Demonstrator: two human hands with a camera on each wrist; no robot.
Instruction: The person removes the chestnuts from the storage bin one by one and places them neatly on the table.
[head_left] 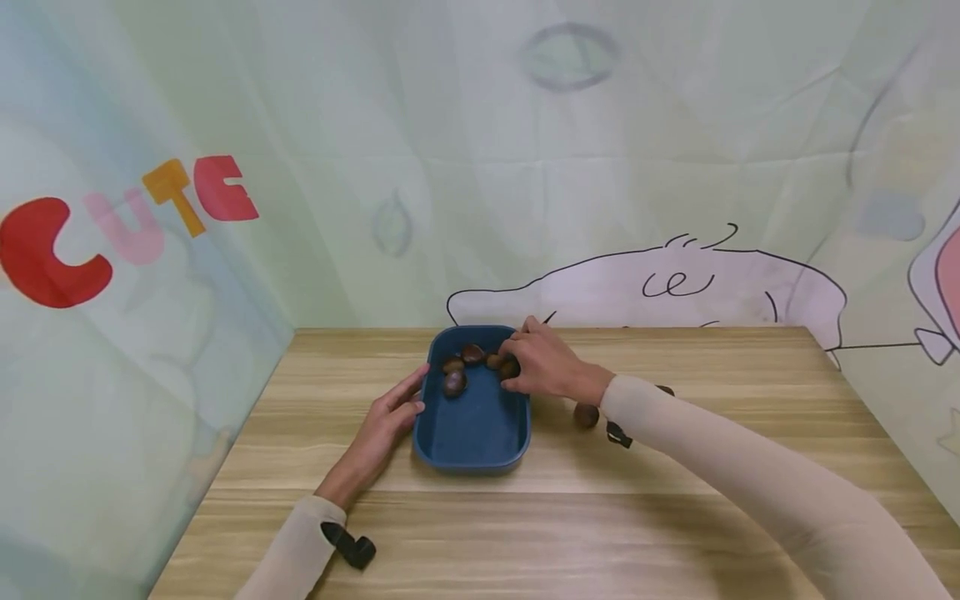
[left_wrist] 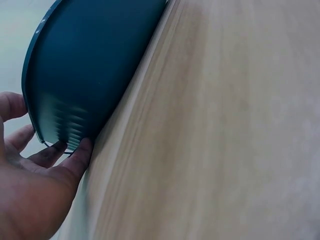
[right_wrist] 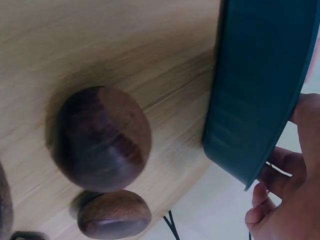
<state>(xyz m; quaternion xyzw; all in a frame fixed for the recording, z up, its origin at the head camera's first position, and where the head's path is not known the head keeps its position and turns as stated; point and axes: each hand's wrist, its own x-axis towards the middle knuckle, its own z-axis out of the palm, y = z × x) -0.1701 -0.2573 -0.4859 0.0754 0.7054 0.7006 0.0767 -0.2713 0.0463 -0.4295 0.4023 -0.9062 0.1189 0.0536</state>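
A blue rectangular tray (head_left: 474,429) stands on the table, with several brown chestnuts (head_left: 454,383) toward its far end. Against the tray's left side rests my left hand (head_left: 381,432), its fingers extended along the wall; in the left wrist view its fingertips touch the outside of the tray. My right hand (head_left: 550,363) reaches over the tray's right rim. Between its thumb and bent fingers it pinches a chestnut (head_left: 509,368), partly hidden by the fingers.
More chestnuts lie on the wooden table (head_left: 450,533) right of the tray; one large chestnut (right_wrist: 102,139) and a smaller chestnut (right_wrist: 115,215) show in the right wrist view. A printed cloth (head_left: 465,167) hangs behind the table's back edge.
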